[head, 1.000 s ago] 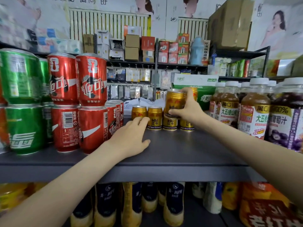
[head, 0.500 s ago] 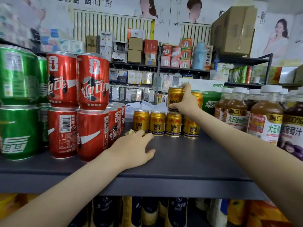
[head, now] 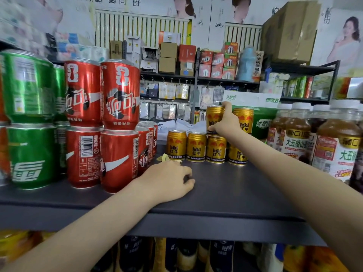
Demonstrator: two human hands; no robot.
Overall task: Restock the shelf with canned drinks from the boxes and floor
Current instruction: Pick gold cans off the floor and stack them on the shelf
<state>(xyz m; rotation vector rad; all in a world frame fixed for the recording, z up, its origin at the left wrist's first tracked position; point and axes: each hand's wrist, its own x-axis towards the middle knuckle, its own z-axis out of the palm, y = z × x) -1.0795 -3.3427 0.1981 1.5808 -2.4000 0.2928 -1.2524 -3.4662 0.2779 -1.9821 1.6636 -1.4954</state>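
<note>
— Where is the right hand?

— Just right of the middle of the frame, reaching to the back of the shelf. Its fingers are curled round a gold can: one reaches up to the can's top rim, and the others wrap its lower right side.

— And the can itself?

— It is upright, above the third can in a row of gold cans that stands along the back of the shelf. Its base is at that can's lid; whether the two touch, I cannot tell. Just to its right, behind the wrist, another gold can is stacked on the fourth of the row.

— The left hand?

— Lower middle of the frame, palm down on the bare shelf, in front of the row and well apart from it. Its fingers are loosely bent and grip nothing. A small yellow scrap lies just beyond the knuckles.

— What flanks the gap?

— At the left, red cans stacked two high, with green cans further left, also two high. At the right edge, bottles with white caps and brown drink. More bottles show blurred on the level below the shelf.
</note>
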